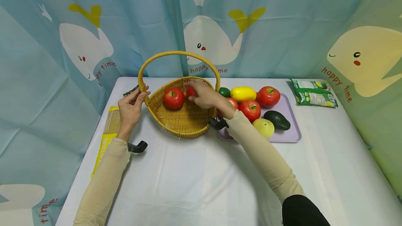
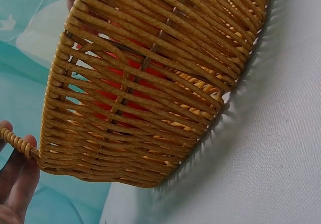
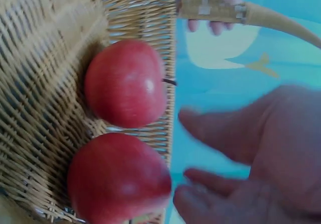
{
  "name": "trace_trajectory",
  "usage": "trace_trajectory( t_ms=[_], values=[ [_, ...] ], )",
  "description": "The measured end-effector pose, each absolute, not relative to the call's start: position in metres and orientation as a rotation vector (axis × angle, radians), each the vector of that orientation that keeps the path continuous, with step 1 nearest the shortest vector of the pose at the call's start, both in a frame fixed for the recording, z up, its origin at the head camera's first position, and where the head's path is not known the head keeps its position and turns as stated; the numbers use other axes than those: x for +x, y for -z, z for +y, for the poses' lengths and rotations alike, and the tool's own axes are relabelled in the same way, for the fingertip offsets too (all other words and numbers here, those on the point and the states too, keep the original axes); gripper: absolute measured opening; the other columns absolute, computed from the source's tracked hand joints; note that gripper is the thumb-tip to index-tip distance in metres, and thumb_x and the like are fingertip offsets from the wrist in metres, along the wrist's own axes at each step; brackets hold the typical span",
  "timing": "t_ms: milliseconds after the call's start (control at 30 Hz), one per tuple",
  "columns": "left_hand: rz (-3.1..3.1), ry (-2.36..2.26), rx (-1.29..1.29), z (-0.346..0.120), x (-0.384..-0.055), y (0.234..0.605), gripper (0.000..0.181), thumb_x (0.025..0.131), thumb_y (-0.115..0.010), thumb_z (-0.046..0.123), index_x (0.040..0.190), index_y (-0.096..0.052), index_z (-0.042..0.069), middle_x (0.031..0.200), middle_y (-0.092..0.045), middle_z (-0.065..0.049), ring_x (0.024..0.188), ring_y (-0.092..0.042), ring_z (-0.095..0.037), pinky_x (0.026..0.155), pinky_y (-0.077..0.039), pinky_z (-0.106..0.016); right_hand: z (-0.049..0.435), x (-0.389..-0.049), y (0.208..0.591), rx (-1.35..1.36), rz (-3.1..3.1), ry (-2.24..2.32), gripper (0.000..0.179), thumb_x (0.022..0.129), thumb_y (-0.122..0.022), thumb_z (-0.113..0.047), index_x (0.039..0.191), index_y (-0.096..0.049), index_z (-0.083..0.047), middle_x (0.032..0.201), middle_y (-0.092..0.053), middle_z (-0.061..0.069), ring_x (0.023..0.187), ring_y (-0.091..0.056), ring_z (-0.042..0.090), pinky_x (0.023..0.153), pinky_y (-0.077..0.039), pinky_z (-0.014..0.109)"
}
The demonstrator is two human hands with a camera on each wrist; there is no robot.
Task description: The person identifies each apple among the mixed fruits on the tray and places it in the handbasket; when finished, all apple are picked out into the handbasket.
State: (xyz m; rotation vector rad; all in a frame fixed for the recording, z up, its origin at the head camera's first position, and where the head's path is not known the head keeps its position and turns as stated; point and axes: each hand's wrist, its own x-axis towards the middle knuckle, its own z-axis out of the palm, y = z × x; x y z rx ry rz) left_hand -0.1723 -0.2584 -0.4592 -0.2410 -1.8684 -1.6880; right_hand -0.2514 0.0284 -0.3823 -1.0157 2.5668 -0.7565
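Note:
A yellow woven basket (image 1: 185, 125) with an arched handle (image 1: 177, 53) stands on the table. My left hand (image 1: 130, 112) holds the foot of that handle at the basket's left side, between thumb and fingers. Inside lie two red apples: one apple (image 1: 174, 98) sits left of centre, the other apple (image 1: 191, 92) is partly covered by my right hand (image 1: 205, 95). In the right wrist view, thumb and fingers (image 3: 215, 128) are spread apart beside the lower apple (image 3: 118, 179), not wrapped around it; whether a fingertip touches it is blurred.
Right of the basket, a lilac tray (image 1: 295, 132) bears several red fruits, a yellow fruit (image 1: 243, 94), a pale green fruit (image 1: 264, 128) and an avocado (image 1: 277, 120). Green packets (image 1: 314, 93) lie at the back right. A yellow-and-clear package (image 1: 108, 132) lies beside my left forearm.

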Motion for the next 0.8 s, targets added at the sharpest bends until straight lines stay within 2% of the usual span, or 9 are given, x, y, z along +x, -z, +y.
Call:
trace_trajectory(
  t_ms=[67, 133, 300, 367, 500, 633, 800],
  values=[
    [-1.870, 1.691, -0.241, -0.257, -0.172, 0.459, 0.033, 0.103, -0.064, -0.004, 0.136, -0.070, -0.001, 0.126, -0.070, -0.033, 0.102, -0.079, -0.010, 0.093, -0.061, -0.019, 0.040, -0.247, 0.379, -1.105, 2.487, 0.831, 0.051, 0.105, -0.063, -0.010, 0.154, -0.051, 0.000, 0.167, -0.042, 0.020, 0.157, -0.036, 0.037, 0.132, -0.028, 0.050],
    [-1.872, 1.691, -0.233, -0.257, -0.172, 0.458, 0.033, 0.103, -0.064, -0.003, 0.136, -0.070, -0.001, 0.126, -0.070, -0.033, 0.103, -0.079, -0.012, 0.093, -0.061, -0.019, 0.052, -0.241, 0.375, -1.157, 2.398, 0.903, 0.050, 0.105, -0.065, -0.011, 0.153, -0.054, -0.001, 0.163, -0.047, 0.019, 0.141, -0.051, 0.039, 0.124, -0.039, 0.050],
    [-1.873, 1.693, -0.218, -0.257, -0.171, 0.459, 0.033, 0.103, -0.064, -0.003, 0.136, -0.070, -0.001, 0.126, -0.070, -0.032, 0.103, -0.080, -0.016, 0.092, -0.061, -0.019, 0.084, -0.229, 0.365, -1.134, 2.186, 1.110, 0.050, 0.102, -0.072, -0.010, 0.148, -0.058, 0.000, 0.153, -0.059, 0.019, 0.129, -0.062, 0.040, 0.116, -0.051, 0.050],
    [-1.871, 1.695, -0.221, -0.257, -0.171, 0.459, 0.033, 0.103, -0.064, -0.003, 0.136, -0.070, -0.001, 0.126, -0.070, -0.032, 0.103, -0.080, -0.015, 0.092, -0.061, -0.019, 0.098, -0.227, 0.362, -1.091, 2.127, 1.186, 0.049, 0.100, -0.074, -0.009, 0.146, -0.060, 0.000, 0.149, -0.062, 0.020, 0.138, -0.060, 0.037, 0.117, -0.051, 0.049],
    [-1.869, 1.700, -0.220, -0.256, -0.170, 0.459, 0.033, 0.103, -0.065, -0.003, 0.136, -0.070, 0.000, 0.126, -0.070, -0.032, 0.102, -0.080, -0.012, 0.093, -0.061, -0.019, 0.127, -0.224, 0.356, -1.014, 2.055, 1.332, 0.045, 0.098, -0.077, -0.007, 0.141, -0.065, -0.001, 0.140, -0.068, 0.017, 0.129, -0.067, 0.033, 0.108, -0.058, 0.040],
    [-1.866, 1.706, -0.217, -0.256, -0.169, 0.458, 0.033, 0.103, -0.065, -0.003, 0.135, -0.070, 0.000, 0.126, -0.070, -0.033, 0.103, -0.080, -0.015, 0.093, -0.061, -0.019, 0.157, -0.227, 0.354, -0.979, 2.081, 1.463, 0.043, 0.094, -0.080, -0.004, 0.136, -0.068, -0.002, 0.133, -0.072, 0.015, 0.124, -0.069, 0.030, 0.109, -0.058, 0.040],
    [-1.869, 1.702, -0.230, -0.255, -0.169, 0.458, 0.033, 0.103, -0.065, -0.002, 0.136, -0.069, -0.003, 0.126, -0.070, -0.033, 0.103, -0.080, -0.017, 0.093, -0.061, -0.020, 0.195, -0.235, 0.359, -0.894, 2.266, 1.572, 0.045, 0.090, -0.083, -0.002, 0.133, -0.070, -0.004, 0.129, -0.074, 0.005, 0.120, -0.071, 0.020, 0.105, -0.058, 0.030]
  ],
)
